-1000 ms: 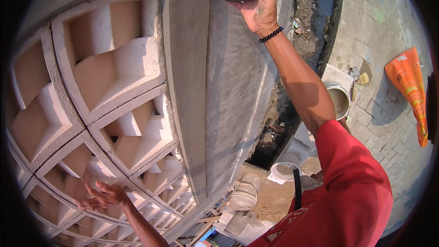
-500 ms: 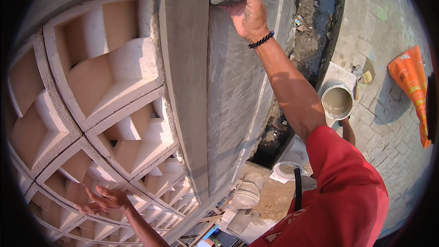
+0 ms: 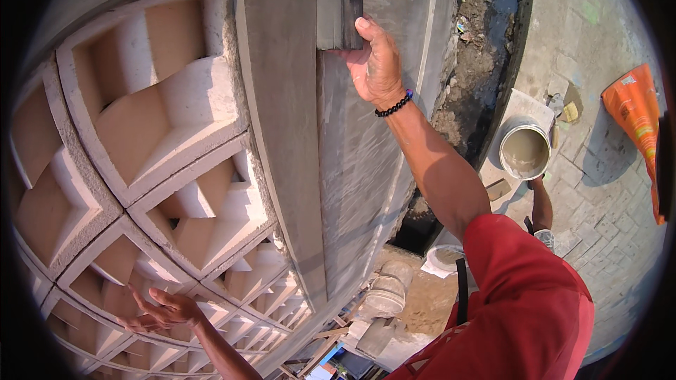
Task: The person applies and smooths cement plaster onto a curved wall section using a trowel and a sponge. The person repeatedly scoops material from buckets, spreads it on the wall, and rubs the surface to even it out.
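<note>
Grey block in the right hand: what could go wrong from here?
The grey block could slip from the right hand and drop into the open ditch beside the wall. The bucket of grey mix, standing near the ditch's edge, might spill if knocked. The left hand could scrape against the pale lattice blocks.

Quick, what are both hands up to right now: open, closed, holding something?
Left hand: open, nothing visible in it, near the lattice wall.
Right hand: gripping a gray block.
</note>
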`<state>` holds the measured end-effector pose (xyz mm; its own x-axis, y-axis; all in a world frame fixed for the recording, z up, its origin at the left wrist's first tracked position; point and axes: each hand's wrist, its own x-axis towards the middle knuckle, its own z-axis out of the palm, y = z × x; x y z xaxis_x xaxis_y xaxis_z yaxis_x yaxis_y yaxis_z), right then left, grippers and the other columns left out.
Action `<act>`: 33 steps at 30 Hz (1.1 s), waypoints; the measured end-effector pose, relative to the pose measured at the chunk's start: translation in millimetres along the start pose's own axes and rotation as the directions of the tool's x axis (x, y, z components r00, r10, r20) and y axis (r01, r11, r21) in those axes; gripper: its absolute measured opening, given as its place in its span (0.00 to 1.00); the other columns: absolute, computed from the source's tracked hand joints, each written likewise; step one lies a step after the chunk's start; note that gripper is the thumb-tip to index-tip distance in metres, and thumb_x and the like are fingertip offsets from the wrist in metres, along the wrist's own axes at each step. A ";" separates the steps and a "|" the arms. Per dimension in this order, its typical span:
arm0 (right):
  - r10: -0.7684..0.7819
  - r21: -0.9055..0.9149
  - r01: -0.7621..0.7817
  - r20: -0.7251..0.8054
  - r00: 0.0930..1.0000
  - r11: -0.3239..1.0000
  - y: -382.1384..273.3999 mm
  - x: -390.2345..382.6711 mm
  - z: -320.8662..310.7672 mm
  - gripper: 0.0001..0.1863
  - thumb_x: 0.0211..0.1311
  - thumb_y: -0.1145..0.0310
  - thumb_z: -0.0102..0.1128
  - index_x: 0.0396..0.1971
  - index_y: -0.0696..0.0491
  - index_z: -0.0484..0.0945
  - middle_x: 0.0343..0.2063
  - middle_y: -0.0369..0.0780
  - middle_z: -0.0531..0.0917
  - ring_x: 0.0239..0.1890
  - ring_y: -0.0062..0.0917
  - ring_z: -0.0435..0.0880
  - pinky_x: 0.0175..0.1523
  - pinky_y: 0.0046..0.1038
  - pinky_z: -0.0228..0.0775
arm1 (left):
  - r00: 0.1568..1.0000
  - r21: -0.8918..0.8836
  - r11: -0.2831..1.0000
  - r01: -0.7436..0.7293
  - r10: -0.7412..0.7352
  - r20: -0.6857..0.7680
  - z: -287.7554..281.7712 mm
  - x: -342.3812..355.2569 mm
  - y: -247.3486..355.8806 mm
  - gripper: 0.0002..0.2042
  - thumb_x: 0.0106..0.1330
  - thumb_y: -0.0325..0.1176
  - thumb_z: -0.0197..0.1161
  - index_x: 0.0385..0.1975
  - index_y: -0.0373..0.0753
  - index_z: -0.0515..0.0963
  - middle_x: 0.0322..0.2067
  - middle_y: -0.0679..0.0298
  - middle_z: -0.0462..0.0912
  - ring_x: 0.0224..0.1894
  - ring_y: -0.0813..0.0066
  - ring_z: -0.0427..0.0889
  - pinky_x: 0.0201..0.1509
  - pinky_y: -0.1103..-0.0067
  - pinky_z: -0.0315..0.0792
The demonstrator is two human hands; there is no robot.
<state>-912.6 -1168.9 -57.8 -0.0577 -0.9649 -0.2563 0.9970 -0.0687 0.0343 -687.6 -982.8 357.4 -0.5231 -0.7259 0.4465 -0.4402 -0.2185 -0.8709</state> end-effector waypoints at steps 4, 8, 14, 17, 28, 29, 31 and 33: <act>0.068 -0.034 -0.070 -0.042 0.997 0.997 17.0 -33.6 -12.5 0.26 0.62 0.59 0.53 0.55 0.61 0.69 0.50 0.41 0.76 0.54 0.26 0.73 0.60 0.36 0.65 | 0.996 -0.055 0.996 0.076 -0.073 0.045 4.3 -6.3 -7.6 0.19 0.72 0.45 0.48 0.54 0.39 0.76 0.57 0.61 0.74 0.68 0.52 0.51 0.66 0.55 0.50; 0.197 -0.038 -0.198 -0.023 0.980 0.979 35.1 -85.4 -29.5 0.32 0.61 0.61 0.54 0.61 0.63 0.62 0.54 0.42 0.73 0.58 0.27 0.70 0.64 0.34 0.61 | 1.000 0.009 1.000 0.014 -0.014 -0.022 0.1 1.5 5.2 0.19 0.72 0.45 0.48 0.54 0.42 0.76 0.64 0.53 0.64 0.69 0.51 0.50 0.67 0.54 0.48; -0.088 -0.251 0.075 -0.039 0.995 0.965 -14.1 -54.4 -29.0 0.42 0.57 0.59 0.60 0.67 0.64 0.53 0.57 0.45 0.71 0.59 0.26 0.69 0.64 0.33 0.61 | 0.999 0.057 0.998 -0.025 0.027 -0.038 -3.6 3.4 3.9 0.19 0.71 0.46 0.48 0.54 0.44 0.76 0.68 0.47 0.52 0.70 0.52 0.48 0.70 0.54 0.42; -0.332 -0.567 0.353 0.145 0.932 0.744 -48.9 6.6 1.6 0.39 0.54 0.64 0.63 0.66 0.60 0.59 0.57 0.47 0.69 0.58 0.31 0.69 0.63 0.34 0.63 | 0.999 0.051 0.999 -0.012 0.014 -0.051 -3.4 5.6 7.6 0.19 0.71 0.46 0.49 0.54 0.44 0.76 0.68 0.47 0.53 0.71 0.52 0.47 0.70 0.54 0.40; -0.224 -0.808 0.542 0.498 0.837 0.230 32.6 -108.1 12.4 0.41 0.45 0.66 0.72 0.63 0.53 0.67 0.55 0.51 0.67 0.55 0.45 0.68 0.58 0.41 0.66 | 0.999 0.024 0.999 0.024 -0.023 -0.042 -3.3 3.9 9.8 0.18 0.70 0.45 0.52 0.54 0.44 0.76 0.68 0.46 0.52 0.71 0.51 0.46 0.71 0.54 0.39; -0.156 -0.769 0.580 0.560 0.814 0.269 31.9 -120.3 4.5 0.41 0.44 0.66 0.73 0.63 0.53 0.67 0.55 0.51 0.68 0.55 0.45 0.69 0.58 0.41 0.66 | 0.999 0.037 0.999 0.023 -0.022 -0.037 -4.2 4.0 8.4 0.18 0.70 0.45 0.52 0.54 0.44 0.76 0.68 0.46 0.52 0.71 0.51 0.46 0.71 0.54 0.39; -0.271 -0.785 0.564 0.502 0.821 0.255 9.2 -100.5 -0.6 0.39 0.45 0.65 0.73 0.62 0.52 0.68 0.54 0.51 0.69 0.55 0.45 0.70 0.58 0.40 0.67 | 0.999 0.043 0.999 0.017 -0.016 -0.034 -2.7 4.8 7.1 0.18 0.70 0.45 0.52 0.54 0.44 0.76 0.68 0.45 0.53 0.71 0.51 0.46 0.71 0.54 0.39; -0.404 -0.816 0.520 0.400 0.823 0.251 -13.2 -55.0 7.7 0.37 0.47 0.64 0.72 0.60 0.53 0.70 0.53 0.51 0.70 0.54 0.45 0.71 0.57 0.39 0.67 | 1.000 0.037 0.999 0.013 -0.012 -0.025 -5.5 0.5 6.8 0.18 0.70 0.45 0.52 0.54 0.44 0.76 0.68 0.45 0.53 0.72 0.51 0.46 0.71 0.54 0.39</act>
<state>-922.9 -1116.9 -36.7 -0.4704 -0.8675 0.1618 0.2620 -0.3123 -0.9131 -694.8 -981.1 352.8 -0.5360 -0.7068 0.4617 -0.4195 -0.2516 -0.8722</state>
